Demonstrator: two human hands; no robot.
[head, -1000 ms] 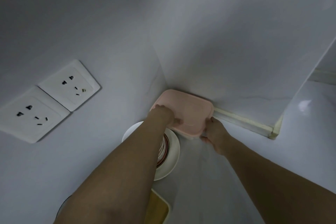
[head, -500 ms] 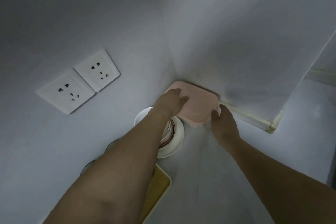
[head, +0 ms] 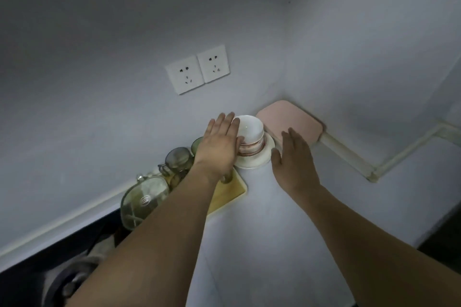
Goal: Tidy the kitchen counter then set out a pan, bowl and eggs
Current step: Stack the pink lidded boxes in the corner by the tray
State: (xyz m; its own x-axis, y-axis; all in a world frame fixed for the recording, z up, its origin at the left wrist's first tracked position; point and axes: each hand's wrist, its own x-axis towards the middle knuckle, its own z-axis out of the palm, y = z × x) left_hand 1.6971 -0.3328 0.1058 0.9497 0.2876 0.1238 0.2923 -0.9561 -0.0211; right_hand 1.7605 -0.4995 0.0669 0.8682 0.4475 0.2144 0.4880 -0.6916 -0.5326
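Two bare arms reach over a pale counter (head: 262, 244) toward the corner of the walls. The left hand (head: 220, 143) is flat, with straight fingers lying close together. Its fingertips touch the left side of the white bowl (head: 250, 129). That bowl sits on top of a small stack of bowls with red stripes (head: 252, 148), and the stack stands on a white plate (head: 262, 158). The plate is on the counter, close to the back wall.

The right hand (head: 294, 157) is also open, with fingers straight and a little apart, and the thumb sticks out toward the plate. It is just beside the right edge of the plate. I cannot tell if it touches the plate. It holds nothing.

A pink box with a lid (head: 291, 121) sits right in the corner, behind the plate and the right hand.

To the left of the plate is a yellow cutting board (head: 229, 193), partly under the left arm. Some glass jars (head: 178, 158) stand by the wall next to it, and a glass lid (head: 143, 200) leans beside them. Two white wall sockets (head: 198, 68) are on the wall above. A dark stove (head: 62, 269) shows at the bottom left.
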